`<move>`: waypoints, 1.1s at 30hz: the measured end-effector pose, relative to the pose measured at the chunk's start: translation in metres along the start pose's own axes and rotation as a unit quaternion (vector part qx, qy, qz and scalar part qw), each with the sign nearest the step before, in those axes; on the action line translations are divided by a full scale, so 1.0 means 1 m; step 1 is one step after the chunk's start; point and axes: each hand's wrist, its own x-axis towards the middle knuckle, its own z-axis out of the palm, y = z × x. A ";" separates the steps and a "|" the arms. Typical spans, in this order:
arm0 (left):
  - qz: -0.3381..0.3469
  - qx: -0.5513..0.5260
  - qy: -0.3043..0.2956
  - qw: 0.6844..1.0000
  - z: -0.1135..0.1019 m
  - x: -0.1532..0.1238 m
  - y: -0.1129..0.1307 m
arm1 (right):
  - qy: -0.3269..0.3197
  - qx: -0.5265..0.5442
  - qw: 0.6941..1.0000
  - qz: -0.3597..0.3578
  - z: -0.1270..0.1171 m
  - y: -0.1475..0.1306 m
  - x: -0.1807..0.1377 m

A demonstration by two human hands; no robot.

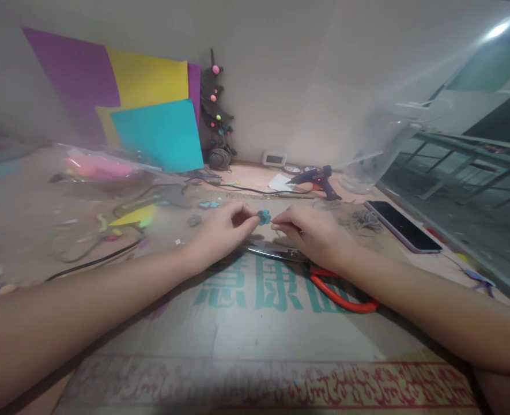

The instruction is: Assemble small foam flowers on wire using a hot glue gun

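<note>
While both hands meet over the cardboard (237, 328), the left hand (222, 229) pinches a blue flower (263, 217) at its near edge, fingertips closed tight. Right hand (312, 231) nips the flower's other side, fingers curled in. The little flower is held between the two hands, just above the cardboard. Scissors (339, 294) with red handles lie under the right wrist. Further back, a glue gun (317, 178). Off right, a phone (401, 226). Coloured paper (159, 135) leans on the wall.
</note>
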 end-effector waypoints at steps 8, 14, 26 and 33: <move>0.034 0.026 -0.018 0.999 0.001 0.001 -0.005 | -0.055 0.063 0.992 0.094 -0.004 -0.003 0.000; 0.037 0.008 -0.033 0.999 0.001 -0.001 -0.003 | -0.065 0.167 0.970 0.166 0.001 -0.003 0.001; -0.006 -0.044 -0.012 0.999 0.000 0.003 -0.004 | 0.003 0.083 0.995 0.058 0.009 0.001 -0.006; -0.003 -0.054 -0.009 0.999 0.000 0.003 -0.005 | 0.002 0.039 0.999 0.024 0.003 0.000 -0.001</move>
